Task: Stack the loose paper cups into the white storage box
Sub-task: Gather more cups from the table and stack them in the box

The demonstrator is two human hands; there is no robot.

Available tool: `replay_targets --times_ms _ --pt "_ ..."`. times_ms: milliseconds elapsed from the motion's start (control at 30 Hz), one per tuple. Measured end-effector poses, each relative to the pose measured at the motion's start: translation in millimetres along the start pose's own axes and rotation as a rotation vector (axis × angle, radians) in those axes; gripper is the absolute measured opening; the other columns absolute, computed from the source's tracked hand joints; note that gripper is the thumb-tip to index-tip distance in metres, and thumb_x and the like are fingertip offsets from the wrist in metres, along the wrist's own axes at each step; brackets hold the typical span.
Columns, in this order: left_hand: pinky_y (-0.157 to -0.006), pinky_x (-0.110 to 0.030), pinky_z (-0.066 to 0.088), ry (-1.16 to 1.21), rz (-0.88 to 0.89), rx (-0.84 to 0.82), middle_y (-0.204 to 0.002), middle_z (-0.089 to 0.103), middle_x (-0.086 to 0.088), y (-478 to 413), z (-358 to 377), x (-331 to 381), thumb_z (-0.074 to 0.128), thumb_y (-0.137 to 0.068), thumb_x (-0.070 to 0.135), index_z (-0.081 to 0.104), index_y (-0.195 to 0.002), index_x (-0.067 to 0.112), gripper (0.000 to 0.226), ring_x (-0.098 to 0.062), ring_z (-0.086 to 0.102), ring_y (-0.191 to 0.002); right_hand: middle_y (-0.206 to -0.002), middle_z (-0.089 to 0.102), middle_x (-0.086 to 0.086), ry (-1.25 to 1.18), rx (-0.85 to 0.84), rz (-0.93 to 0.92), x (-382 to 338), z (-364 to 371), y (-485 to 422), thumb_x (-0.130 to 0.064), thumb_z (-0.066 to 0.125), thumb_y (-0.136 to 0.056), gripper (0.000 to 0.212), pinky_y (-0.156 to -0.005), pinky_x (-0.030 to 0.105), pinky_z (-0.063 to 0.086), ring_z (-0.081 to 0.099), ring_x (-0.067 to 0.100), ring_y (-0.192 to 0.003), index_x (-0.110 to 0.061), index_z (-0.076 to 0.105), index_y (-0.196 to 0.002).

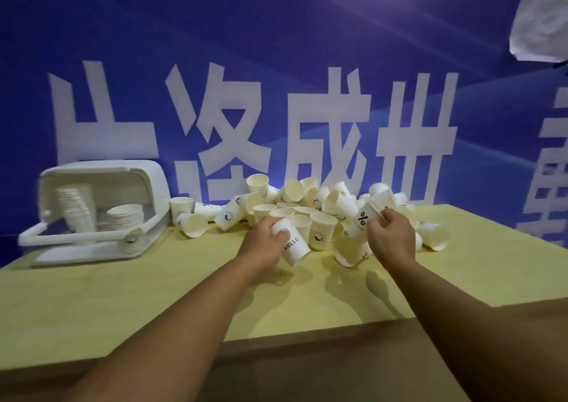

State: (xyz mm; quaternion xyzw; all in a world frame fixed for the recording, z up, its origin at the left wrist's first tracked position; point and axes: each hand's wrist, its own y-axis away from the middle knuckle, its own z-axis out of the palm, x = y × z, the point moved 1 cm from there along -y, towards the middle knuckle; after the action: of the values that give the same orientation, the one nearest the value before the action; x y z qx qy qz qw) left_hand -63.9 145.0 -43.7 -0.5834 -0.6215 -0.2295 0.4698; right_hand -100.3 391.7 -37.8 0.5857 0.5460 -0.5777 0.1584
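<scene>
Behind the pale yellow-green table (123, 303) rises a deep blue backdrop (276, 32) with faint lighter streaks. Large white characters (325, 131) run across it above the table's far edge. A white cloud-like patch (541, 26) sits high above the table's right end.

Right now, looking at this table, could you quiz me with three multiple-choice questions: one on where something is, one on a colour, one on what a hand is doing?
1. Where does the white storage box stand relative to the pile of loose cups? A) left of it B) right of it C) behind it
2. What colour is the tabletop? A) red B) pale yellow C) black
3. What is the left hand doing? A) lying flat, empty B) gripping the HELLO cup C) reaching into the box
Answers: 1 A, the box sits at the table's left end; 2 B, the bare surface shows pale yellow; 3 B, its fingers curl round that cup.
</scene>
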Motion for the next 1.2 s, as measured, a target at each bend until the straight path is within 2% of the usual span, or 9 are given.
replay_targets --times_ms 133,267,400,633,733,867,967,1067,1200 --pt "-0.083 -0.036 0.050 -0.109 0.008 0.073 -0.100 0.066 0.008 5 -41 -12 0.051 -0.104 0.040 0.062 -0.117 0.026 0.022 -0.019 0.062 -0.094 -0.094 0.062 0.003 0.007 -0.056 -0.103 -28 36 16 -0.023 0.057 -0.091 0.016 -0.075 0.043 0.059 0.061 0.020 -0.084 -0.017 0.067 -0.101" --pt "-0.085 -0.040 0.053 -0.197 0.015 0.193 -0.106 0.067 0.000 9 -85 -25 0.052 -0.103 0.043 0.062 -0.112 0.020 0.027 -0.022 0.063 -0.096 -0.098 0.062 0.003 -0.048 -0.128 -0.187 -57 77 30 -0.021 0.057 -0.096 0.015 -0.072 0.037 0.058 0.061 0.020 -0.087 -0.015 0.067 -0.106" --pt "-0.065 -0.030 0.040 -0.253 0.029 0.284 -0.103 0.063 -0.003 9 -128 -42 0.058 -0.101 0.041 0.059 -0.098 0.019 0.022 -0.016 0.057 -0.086 -0.097 0.059 -0.001 -0.068 -0.197 -0.242 -82 120 40 -0.024 0.056 -0.097 0.016 -0.076 0.035 0.056 0.058 0.016 -0.086 -0.016 0.066 -0.105" --pt "-0.088 -0.030 0.044 -0.312 -0.005 0.469 -0.124 0.043 0.001 3 -196 -72 0.073 -0.091 0.040 0.061 -0.099 0.015 0.029 -0.020 0.052 -0.099 -0.113 0.059 0.001 -0.100 -0.341 -0.327 -119 192 63 -0.028 0.057 -0.100 0.022 -0.092 0.040 0.055 0.059 0.017 -0.101 -0.014 0.065 -0.115" --pt "-0.086 -0.032 0.049 -0.313 -0.020 0.517 -0.124 0.039 0.004 -2 -220 -78 0.078 -0.088 0.038 0.058 -0.098 0.018 0.030 -0.021 0.055 -0.098 -0.120 0.059 -0.001 -0.100 -0.391 -0.347 -133 222 69 -0.031 0.056 -0.101 0.029 -0.095 0.042 0.055 0.058 0.018 -0.107 -0.016 0.062 -0.125" --pt "-0.079 -0.028 0.037 -0.375 -0.014 0.557 -0.119 0.047 0.002 -19 -249 -84 0.078 -0.087 0.036 0.057 -0.098 0.018 0.030 -0.018 0.050 -0.094 -0.120 0.057 0.002 -0.076 -0.433 -0.403 -154 261 71 -0.030 0.053 -0.103 0.028 -0.095 0.040 0.053 0.056 0.017 -0.105 -0.015 0.061 -0.126" --pt "-0.080 -0.032 0.043 -0.372 -0.019 0.575 -0.118 0.051 0.002 -34 -268 -88 0.077 -0.088 0.038 0.057 -0.100 0.019 0.030 -0.020 0.053 -0.096 -0.122 0.057 0.003 -0.079 -0.460 -0.424 -169 290 72 -0.028 0.052 -0.103 0.027 -0.096 0.037 0.052 0.055 0.017 -0.106 -0.015 0.060 -0.125" --pt "-0.086 -0.035 0.049 -0.365 -0.024 0.614 -0.123 0.051 0.001 -51 -286 -92 0.074 -0.090 0.040 0.059 -0.099 0.020 0.027 -0.022 0.055 -0.098 -0.124 0.056 0.002 -0.104 -0.482 -0.415 -186 317 73 -0.026 0.053 -0.103 0.027 -0.096 0.032 0.050 0.053 0.016 -0.107 -0.015 0.059 -0.127" --pt "-0.090 -0.030 0.041 -0.365 -0.012 0.612 -0.139 0.047 -0.002 -74 -301 -99 0.065 -0.098 0.036 0.066 -0.114 0.011 0.029 -0.019 0.052 -0.103 -0.125 0.056 0.003 -0.143 -0.507 -0.431 -208 346 72 -0.026 0.053 -0.104 0.027 -0.094 0.030 0.048 0.052 0.014 -0.106 -0.014 0.059 -0.127"
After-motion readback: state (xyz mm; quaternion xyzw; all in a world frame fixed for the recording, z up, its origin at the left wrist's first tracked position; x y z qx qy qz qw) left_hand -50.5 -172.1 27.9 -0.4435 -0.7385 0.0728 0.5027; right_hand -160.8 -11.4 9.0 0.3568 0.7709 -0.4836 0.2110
